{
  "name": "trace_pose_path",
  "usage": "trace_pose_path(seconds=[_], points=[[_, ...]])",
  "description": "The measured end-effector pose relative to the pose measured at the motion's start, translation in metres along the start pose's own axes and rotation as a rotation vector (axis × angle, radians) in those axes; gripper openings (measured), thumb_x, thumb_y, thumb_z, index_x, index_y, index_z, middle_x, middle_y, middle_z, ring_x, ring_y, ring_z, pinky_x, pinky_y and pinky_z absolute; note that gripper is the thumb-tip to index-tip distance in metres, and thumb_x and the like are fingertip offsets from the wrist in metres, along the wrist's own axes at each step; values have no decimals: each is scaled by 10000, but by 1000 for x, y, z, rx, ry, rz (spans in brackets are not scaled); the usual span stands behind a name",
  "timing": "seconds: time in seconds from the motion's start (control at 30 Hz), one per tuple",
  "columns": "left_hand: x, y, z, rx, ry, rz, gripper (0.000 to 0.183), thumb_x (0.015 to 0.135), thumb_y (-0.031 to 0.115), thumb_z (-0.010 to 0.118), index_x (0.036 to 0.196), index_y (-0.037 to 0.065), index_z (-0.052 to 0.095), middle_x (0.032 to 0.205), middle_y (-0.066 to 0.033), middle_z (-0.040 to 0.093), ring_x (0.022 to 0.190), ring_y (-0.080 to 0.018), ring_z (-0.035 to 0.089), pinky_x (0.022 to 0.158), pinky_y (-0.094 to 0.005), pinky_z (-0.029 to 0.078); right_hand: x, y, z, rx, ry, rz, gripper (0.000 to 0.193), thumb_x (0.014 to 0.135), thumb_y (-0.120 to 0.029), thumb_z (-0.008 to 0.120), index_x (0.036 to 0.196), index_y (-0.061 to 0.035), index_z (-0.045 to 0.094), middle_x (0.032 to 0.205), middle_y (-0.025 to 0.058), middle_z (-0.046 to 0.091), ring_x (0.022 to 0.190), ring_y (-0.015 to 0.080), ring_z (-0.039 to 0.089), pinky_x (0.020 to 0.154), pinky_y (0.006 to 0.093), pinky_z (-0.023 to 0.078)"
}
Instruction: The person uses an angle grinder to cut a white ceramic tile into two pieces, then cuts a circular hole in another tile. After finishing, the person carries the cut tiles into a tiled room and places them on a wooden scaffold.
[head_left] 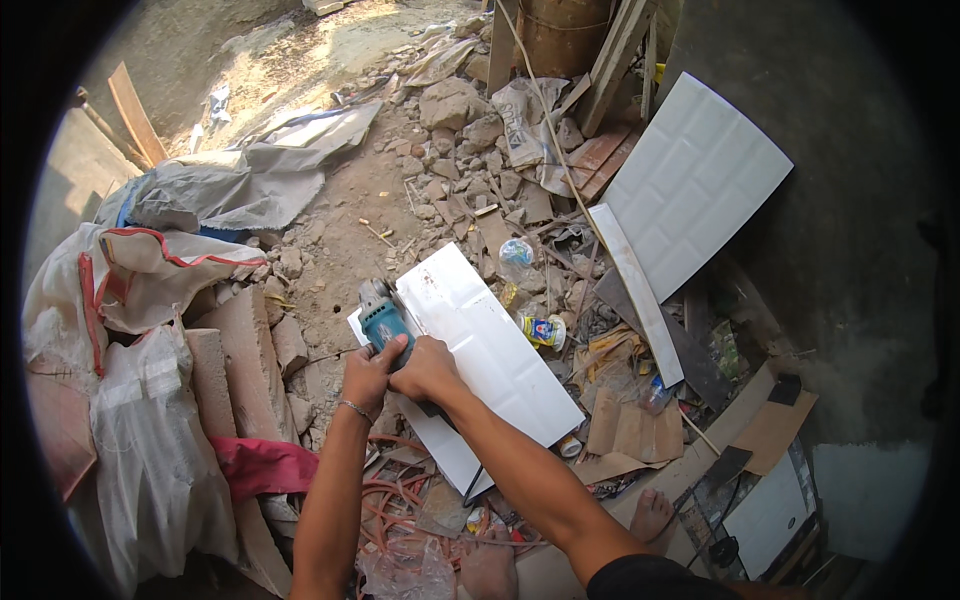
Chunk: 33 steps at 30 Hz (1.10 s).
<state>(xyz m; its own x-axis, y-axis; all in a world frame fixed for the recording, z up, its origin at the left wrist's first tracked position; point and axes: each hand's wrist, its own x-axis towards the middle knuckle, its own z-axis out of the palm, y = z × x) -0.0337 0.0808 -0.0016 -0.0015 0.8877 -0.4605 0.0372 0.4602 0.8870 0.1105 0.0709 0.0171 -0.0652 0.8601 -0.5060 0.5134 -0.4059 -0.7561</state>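
Both of my hands are closed round a teal angle grinder [383,322]. My left hand [368,378] wraps its body from the left, and a thin bracelet shows on that wrist. My right hand [427,368] grips the rear part, where the fingers partly hide the tool. The grinder's metal head lies over a white tile [500,350] with a brick-like relief. Along the tile's left side runs a narrower white strip [440,440], with a line between the two. Whether they are fully apart I cannot tell. A dark cord [472,486] hangs below my right forearm.
Another white tile [690,180] leans at the upper right, beside a narrow white strip [640,295]. Rubble [455,105] covers the ground ahead. Sacks [150,430] and broken slabs [245,350] lie at left. Plastic cups [543,331], cardboard [635,428] and orange tubing [385,500] surround my bare feet.
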Motion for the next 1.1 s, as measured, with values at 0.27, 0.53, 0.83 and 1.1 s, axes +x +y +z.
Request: trace_pose_path(seconds=[0.27,0.53,0.83,1.1], points=[[-1,-7,1,14,18,25,328,938,228,789,1073,-52,684,948,-73,735,758,-133,687,677,-273,553,-1,8,6,13,75,-39,512,645,-303,813,947,101,726,996,310,731,998,407,735,860,422,603],[0,-4,2,-11,3,1,336,935,241,793,1073,-43,680,919,-54,725,728,-122,673,654,-269,542,7,9,11,-3,81,-18,545,649,-331,812,952,113,721,1003,317,728,1007,416,732,864,424,601],[-7,-3,3,47,18,-8,402,909,255,817,1074,-88,689,977,-100,731,798,-134,670,732,-270,543,-1,9,5,-7,18,0,530,668,-294,804,1009,102,716,1066,303,726,1051,403,724,898,418,596],[-16,-11,7,61,11,36,354,938,261,790,1064,-56,697,953,-72,732,768,-119,673,708,-263,543,-14,16,4,35,45,-33,503,653,-293,805,951,102,714,1007,313,726,1000,413,731,862,424,599]])
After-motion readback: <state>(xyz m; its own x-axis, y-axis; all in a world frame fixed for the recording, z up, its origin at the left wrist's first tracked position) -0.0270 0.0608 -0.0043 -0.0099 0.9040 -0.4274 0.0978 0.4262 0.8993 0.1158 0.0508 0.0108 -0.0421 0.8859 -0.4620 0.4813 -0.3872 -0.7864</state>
